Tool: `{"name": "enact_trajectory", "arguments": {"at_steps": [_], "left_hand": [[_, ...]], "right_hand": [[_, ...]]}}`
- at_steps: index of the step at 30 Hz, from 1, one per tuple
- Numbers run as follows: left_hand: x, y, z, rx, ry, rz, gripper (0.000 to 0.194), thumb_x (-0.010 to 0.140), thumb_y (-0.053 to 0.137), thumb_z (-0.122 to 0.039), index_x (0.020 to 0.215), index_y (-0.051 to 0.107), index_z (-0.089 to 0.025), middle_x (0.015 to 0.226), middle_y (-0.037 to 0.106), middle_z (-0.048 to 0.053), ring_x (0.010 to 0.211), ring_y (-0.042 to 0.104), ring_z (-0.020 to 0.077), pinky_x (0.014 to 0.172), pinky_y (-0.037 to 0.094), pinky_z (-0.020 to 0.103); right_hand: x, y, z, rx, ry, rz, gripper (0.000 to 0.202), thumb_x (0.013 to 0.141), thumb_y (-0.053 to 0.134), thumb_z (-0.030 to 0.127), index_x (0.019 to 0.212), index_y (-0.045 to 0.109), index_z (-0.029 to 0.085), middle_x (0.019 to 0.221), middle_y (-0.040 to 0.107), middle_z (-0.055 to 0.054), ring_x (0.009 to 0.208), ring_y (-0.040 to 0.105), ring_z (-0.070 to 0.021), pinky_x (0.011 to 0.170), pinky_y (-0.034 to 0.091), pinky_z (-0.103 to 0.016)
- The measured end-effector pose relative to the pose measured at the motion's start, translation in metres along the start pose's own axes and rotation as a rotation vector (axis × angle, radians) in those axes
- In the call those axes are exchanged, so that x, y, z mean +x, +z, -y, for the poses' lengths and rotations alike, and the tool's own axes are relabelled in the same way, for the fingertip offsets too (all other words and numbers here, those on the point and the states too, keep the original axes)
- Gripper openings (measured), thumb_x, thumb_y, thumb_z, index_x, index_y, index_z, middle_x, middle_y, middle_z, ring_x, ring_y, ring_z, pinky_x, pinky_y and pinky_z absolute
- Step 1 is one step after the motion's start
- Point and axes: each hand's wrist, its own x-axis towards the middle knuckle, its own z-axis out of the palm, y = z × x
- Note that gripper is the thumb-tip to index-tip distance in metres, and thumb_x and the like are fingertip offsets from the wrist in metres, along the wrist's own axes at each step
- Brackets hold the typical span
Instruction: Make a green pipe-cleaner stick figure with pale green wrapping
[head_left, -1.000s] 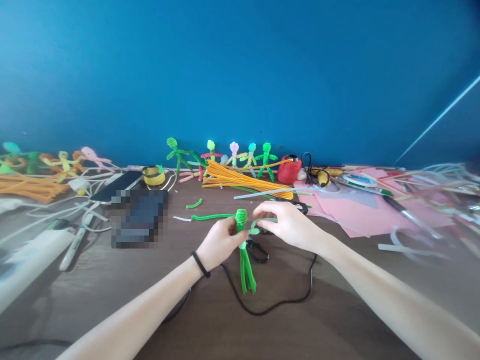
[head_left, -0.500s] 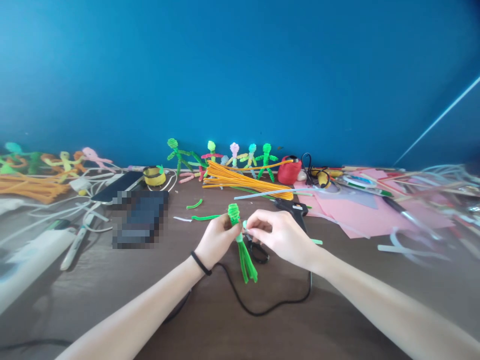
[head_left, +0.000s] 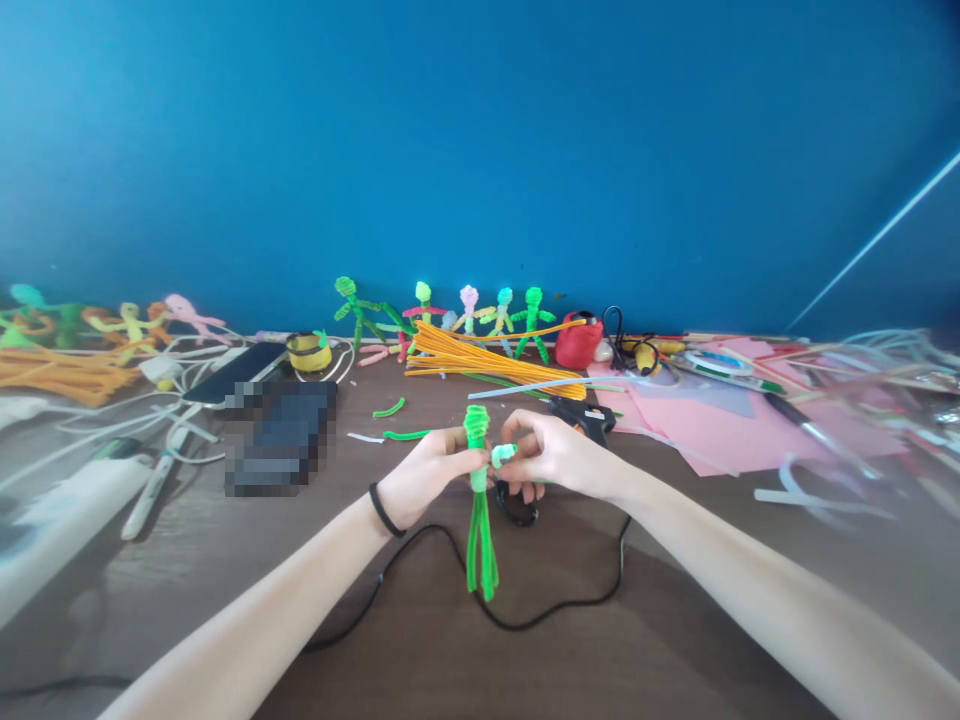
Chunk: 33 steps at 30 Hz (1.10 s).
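Note:
My left hand (head_left: 439,470) is closed on a green pipe-cleaner figure (head_left: 477,425), pinching it below its coiled head. The figure stands upright, with several loose green strands hanging beneath my fingers. Between the fingertips of my right hand (head_left: 551,455) is a small, pale mint coiled pipe cleaner (head_left: 503,455), just to the right of the figure's body. Whether the coil touches the figure I cannot tell. Below my right fingers shows a black loop handle (head_left: 519,510), partly hidden. Behind that hand lies a black glue gun (head_left: 596,420).
Finished pipe-cleaner figures (head_left: 533,325) lean along the blue wall, behind a bundle of orange pipe cleaners (head_left: 495,360). Pink paper sheets (head_left: 712,430) and sticks lie right. Phones (head_left: 285,435) and white cables are left. A black cord (head_left: 517,627) curves across the table in front.
The green figure has turned more upright, its strands now hanging straight down. My right hand has drawn slightly back, showing more of the mint coil.

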Motion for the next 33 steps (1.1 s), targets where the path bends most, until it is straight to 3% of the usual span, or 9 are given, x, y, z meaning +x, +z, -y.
{"name": "enact_trajectory", "arguments": {"at_steps": [3,6,12,15,19,23,28,33], "left_hand": [[-0.003,0.001,-0.004,0.001,-0.051,0.026,0.013,0.064,0.062,-0.023,0.070,0.059,-0.012,0.063,0.060,0.001,0.058,0.053,0.0110,0.059,0.041,0.024],[-0.005,0.002,-0.008,0.039,-0.058,0.139,0.012,0.065,0.061,-0.022,0.069,0.058,-0.011,0.060,0.059,0.001,0.056,0.053,0.0111,0.058,0.041,0.024],[-0.005,0.003,-0.007,0.110,-0.088,0.219,0.013,0.066,0.060,-0.023,0.068,0.058,-0.010,0.061,0.060,0.003,0.057,0.053,0.0114,0.058,0.041,0.024],[-0.004,0.004,-0.006,0.144,-0.123,0.240,0.015,0.065,0.061,-0.025,0.067,0.058,-0.010,0.062,0.060,0.003,0.056,0.053,0.0115,0.058,0.041,0.024],[-0.001,0.006,-0.001,0.202,-0.140,0.164,0.015,0.064,0.060,-0.024,0.066,0.057,-0.010,0.062,0.060,0.003,0.057,0.054,0.0122,0.059,0.041,0.025],[0.003,0.005,0.006,0.266,-0.106,0.045,0.012,0.062,0.057,-0.022,0.065,0.057,-0.010,0.059,0.059,0.003,0.055,0.053,0.0123,0.055,0.039,0.024],[0.008,0.003,0.013,0.247,-0.068,-0.066,0.011,0.060,0.058,-0.022,0.062,0.058,-0.011,0.058,0.059,0.001,0.056,0.052,0.0120,0.055,0.039,0.023],[0.008,0.004,0.011,0.162,-0.048,-0.181,0.016,0.061,0.059,-0.025,0.066,0.058,-0.010,0.058,0.058,0.000,0.055,0.050,0.0109,0.054,0.038,0.023]], "right_hand": [[-0.002,-0.009,0.003,-0.058,0.040,0.134,0.026,0.066,0.064,0.036,0.072,0.053,0.014,0.060,0.061,0.000,0.047,0.054,-0.0079,0.044,0.042,-0.018],[-0.002,-0.018,0.003,-0.099,0.041,0.224,0.020,0.067,0.062,0.032,0.071,0.060,0.012,0.061,0.060,0.000,0.052,0.054,-0.0086,0.050,0.044,-0.020],[-0.001,-0.018,0.001,-0.288,-0.035,0.088,0.014,0.069,0.061,0.027,0.073,0.063,0.014,0.060,0.058,0.002,0.052,0.050,-0.0086,0.050,0.040,-0.020],[-0.003,-0.011,0.007,-0.404,-0.138,-0.030,0.009,0.070,0.060,0.022,0.073,0.063,0.015,0.069,0.063,0.000,0.063,0.055,-0.0113,0.059,0.041,-0.022],[-0.007,-0.002,0.014,-0.644,-0.315,-0.188,0.009,0.074,0.057,0.017,0.067,0.062,0.015,0.069,0.061,-0.001,0.065,0.054,-0.0113,0.062,0.039,-0.023],[-0.011,0.005,0.019,-0.743,-0.368,-0.270,0.012,0.076,0.057,0.018,0.065,0.060,0.015,0.067,0.059,-0.001,0.062,0.052,-0.0106,0.060,0.038,-0.023],[-0.013,0.014,0.021,-0.665,-0.367,-0.283,0.011,0.075,0.059,0.017,0.064,0.060,0.016,0.065,0.061,0.000,0.061,0.053,-0.0105,0.058,0.038,-0.021],[-0.013,0.017,0.016,-0.510,-0.247,-0.219,0.009,0.074,0.058,0.023,0.070,0.063,0.016,0.065,0.062,0.000,0.059,0.055,-0.0107,0.057,0.039,-0.021]]}}
